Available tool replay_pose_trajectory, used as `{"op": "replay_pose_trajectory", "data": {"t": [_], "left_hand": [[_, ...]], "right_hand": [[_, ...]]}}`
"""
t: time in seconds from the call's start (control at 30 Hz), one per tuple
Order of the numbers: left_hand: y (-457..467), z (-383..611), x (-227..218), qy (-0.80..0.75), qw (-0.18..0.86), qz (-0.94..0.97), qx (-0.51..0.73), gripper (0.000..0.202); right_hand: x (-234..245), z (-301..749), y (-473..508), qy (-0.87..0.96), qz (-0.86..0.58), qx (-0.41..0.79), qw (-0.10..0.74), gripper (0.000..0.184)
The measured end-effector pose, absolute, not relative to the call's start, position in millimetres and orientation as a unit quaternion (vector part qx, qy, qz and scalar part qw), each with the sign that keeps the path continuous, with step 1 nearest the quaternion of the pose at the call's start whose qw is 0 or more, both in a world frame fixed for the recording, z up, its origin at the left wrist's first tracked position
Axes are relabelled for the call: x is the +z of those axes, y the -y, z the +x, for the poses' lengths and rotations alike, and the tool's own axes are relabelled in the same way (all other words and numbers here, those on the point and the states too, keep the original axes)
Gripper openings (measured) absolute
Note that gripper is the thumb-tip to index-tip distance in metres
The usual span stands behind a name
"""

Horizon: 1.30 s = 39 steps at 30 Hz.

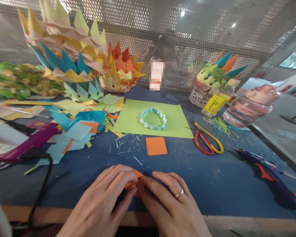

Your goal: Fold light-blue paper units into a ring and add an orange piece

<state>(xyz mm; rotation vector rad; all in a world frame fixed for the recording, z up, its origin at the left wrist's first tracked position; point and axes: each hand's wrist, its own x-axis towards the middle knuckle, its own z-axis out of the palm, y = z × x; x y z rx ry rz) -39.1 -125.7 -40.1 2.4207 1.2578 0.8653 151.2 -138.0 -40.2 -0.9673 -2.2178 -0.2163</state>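
Near the table's front edge, my left hand (106, 194) pinches a small piece of orange paper (138, 184) that looks folded. From the other side my right hand (170, 200), with a ring on one finger, presses its fingertips on the same paper. Much of the paper is hidden under the fingers. Just beyond them lies a stack of square orange paper (156, 146). Behind that, a ring of folded light-blue paper (153, 118) rests on a green sheet (128, 115).
Scissors (208, 140) and a dark glue gun (266, 176) lie at right. A pink bottle (251, 105) and glue bottle (217, 102) stand behind. At left are a purple hot tool (34, 140) with a cord, paper scraps (76, 131) and tall folded-paper crowns (71, 65).
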Motion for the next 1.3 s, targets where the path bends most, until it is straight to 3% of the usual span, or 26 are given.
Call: {"op": "replay_pose_trajectory", "data": {"t": [0.37, 0.6, 0.73, 0.97, 1.17, 1.3], "left_hand": [[124.8, -46.0, -45.0, -0.504, 0.041, 0.815, 0.281, 0.013], [128.3, -52.0, -49.0, -0.458, 0.013, 0.831, 0.316, 0.009], [128.3, -50.0, -46.5, -0.458, 0.047, 0.833, 0.308, 0.009], [126.1, -50.7, -39.6, -0.424, 0.109, 0.850, 0.291, 0.009], [122.2, -58.1, -33.1, -0.384, 0.140, 0.872, 0.270, 0.024], [121.3, -62.5, -29.3, -0.349, 0.172, 0.886, 0.252, 0.033]], "right_hand": [[-36.2, 149.4, 139.4, 0.847, -0.380, -0.099, 0.358, 0.026], [-41.6, 152.6, 140.1, 0.842, -0.391, -0.071, 0.364, 0.033], [-32.2, 154.6, 136.2, 0.824, -0.431, 0.006, 0.367, 0.025], [-12.7, 149.4, 126.0, 0.868, -0.427, 0.132, 0.216, 0.030], [-9.2, 146.4, 126.3, 0.856, -0.430, 0.184, 0.220, 0.016], [-4.7, 145.7, 127.8, 0.854, -0.436, 0.189, 0.212, 0.017]]}}
